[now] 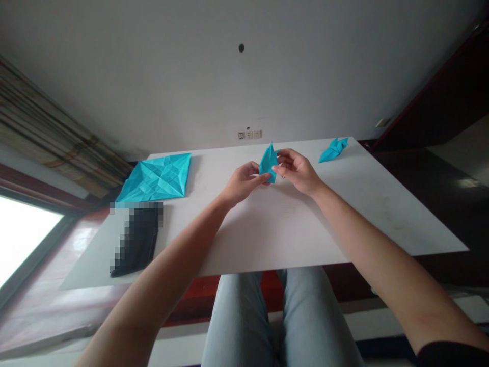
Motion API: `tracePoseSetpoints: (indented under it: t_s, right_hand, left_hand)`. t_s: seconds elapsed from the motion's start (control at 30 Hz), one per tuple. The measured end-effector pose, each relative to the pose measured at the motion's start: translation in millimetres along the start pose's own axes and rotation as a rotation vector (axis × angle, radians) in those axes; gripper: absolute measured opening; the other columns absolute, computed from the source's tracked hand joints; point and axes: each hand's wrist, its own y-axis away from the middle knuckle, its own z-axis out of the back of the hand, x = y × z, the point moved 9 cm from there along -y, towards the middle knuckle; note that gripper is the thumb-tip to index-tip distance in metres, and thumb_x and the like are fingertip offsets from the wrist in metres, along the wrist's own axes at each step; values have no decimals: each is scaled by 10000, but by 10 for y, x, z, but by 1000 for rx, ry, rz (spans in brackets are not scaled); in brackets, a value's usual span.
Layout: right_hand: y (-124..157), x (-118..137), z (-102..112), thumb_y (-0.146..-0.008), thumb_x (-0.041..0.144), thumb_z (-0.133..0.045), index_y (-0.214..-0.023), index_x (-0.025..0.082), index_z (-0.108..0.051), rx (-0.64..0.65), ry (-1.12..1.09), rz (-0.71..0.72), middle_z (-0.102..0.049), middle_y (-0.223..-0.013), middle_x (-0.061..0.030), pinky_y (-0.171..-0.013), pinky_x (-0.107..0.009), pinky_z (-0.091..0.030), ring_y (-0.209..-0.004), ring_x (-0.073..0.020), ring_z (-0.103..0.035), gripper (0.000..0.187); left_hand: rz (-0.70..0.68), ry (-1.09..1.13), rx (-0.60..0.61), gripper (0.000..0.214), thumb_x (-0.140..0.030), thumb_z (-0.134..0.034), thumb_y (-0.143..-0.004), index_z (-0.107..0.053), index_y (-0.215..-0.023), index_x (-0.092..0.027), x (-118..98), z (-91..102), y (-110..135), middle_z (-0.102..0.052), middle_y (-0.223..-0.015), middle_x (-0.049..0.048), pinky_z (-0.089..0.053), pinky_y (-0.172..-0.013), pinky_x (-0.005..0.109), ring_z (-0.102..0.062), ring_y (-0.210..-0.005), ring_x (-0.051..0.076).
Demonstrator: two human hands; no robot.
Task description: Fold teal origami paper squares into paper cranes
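Note:
Between my two hands a folded piece of turquoise origami paper (269,162) is held upright above the white table, its pointed tip facing up. My left hand (246,181) grips its lower left part, thumb across the front and fingers behind. On its right edge my right hand (296,171) pinches the paper, with the thumb in front and the fingers curled behind. The fingertips at the back are hidden by the paper.
On the white table (290,229), a creased turquoise sheet (158,178) lies flat at the back left. A dark, partly pixelated flat object (143,239) lies in front of it. A finished-looking turquoise folded figure (334,149) rests at the back right. Wall sockets (249,134) sit behind the table.

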Motion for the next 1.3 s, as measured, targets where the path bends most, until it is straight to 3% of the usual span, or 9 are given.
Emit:
tracePoseSetpoints:
  t_s: [0.17, 0.33, 0.6, 0.73, 0.9, 1.07, 1.2, 1.3]
  right_hand:
    - [27, 63, 9, -816, 690, -989, -1253, 325, -678, -32, 79, 54, -710, -1122, 0, -644, -300, -498, -727, -129, -572, 648]
    - [21, 165, 57, -886, 777, -905, -1190, 316, -651, -75, 84, 85, -728, -1178, -18, -664, -298, -525, -747, -131, -583, 607]
    - [-7, 175, 110, -883, 838, -871, -1047, 297, -691, -92, 105, 86, -635, -839, 27, -615, -312, -475, -667, -145, -519, 593]
    - [-17, 154, 126, -874, 845, -873, -1073, 314, -657, -123, 64, 83, -644, -874, 26, -592, -320, -488, -654, -148, -539, 607]
    - [-34, 103, 154, -872, 819, -894, -1186, 348, -588, -138, 8, 64, -634, -840, 57, -554, -311, -462, -600, -142, -510, 644]
    - [-39, 17, 108, -867, 841, -885, -1088, 310, -608, -70, 3, 3, -642, -826, 47, -558, -296, -469, -614, -133, -531, 638]
    - [-22, 42, 71, -918, 882, -803, -979, 283, -632, -48, -14, -37, -624, -801, 31, -594, -302, -492, -637, -139, -554, 625]
    - [2, 55, -11, -902, 917, -784, -980, 268, -657, 1, -29, -80, -662, -853, 10, -633, -305, -505, -680, -143, -579, 665]
  left_hand:
    - [-2, 24, 10, 649, -631, -1079, -738, -675, -954, -172, 39, -7, -11, -817, -935, 39, -698, -923, 400, -840, -906, 200]
    - [5, -1, 8, 685, -733, -1003, -796, -693, -1045, -175, 51, -8, -31, -822, -914, 40, -703, -833, 364, -825, -807, 181]
    - [33, -43, 78, 706, -796, -945, -830, -736, -1067, -165, 45, -58, -9, -819, -917, 58, -703, -766, 326, -817, -770, 179]
    - [23, -63, 124, 685, -794, -944, -833, -740, -1032, -171, 37, -96, 2, -811, -904, 56, -693, -734, 311, -803, -748, 171]
    - [52, -73, 99, 699, -788, -967, -806, -732, -1016, -164, 64, -82, 3, -801, -895, 52, -682, -702, 294, -802, -726, 165]
    - [74, -38, 73, 720, -753, -1030, -735, -727, -1007, -160, 92, -73, 14, -800, -869, 49, -682, -711, 302, -808, -735, 176]
    - [47, -69, 100, 654, -731, -984, -830, -757, -1011, -144, 32, -109, 31, -804, -884, 71, -684, -749, 321, -801, -767, 179]
    - [-1, -80, 53, 632, -733, -963, -854, -760, -1004, -154, -32, -72, 22, -800, -879, 58, -674, -763, 318, -785, -763, 168]
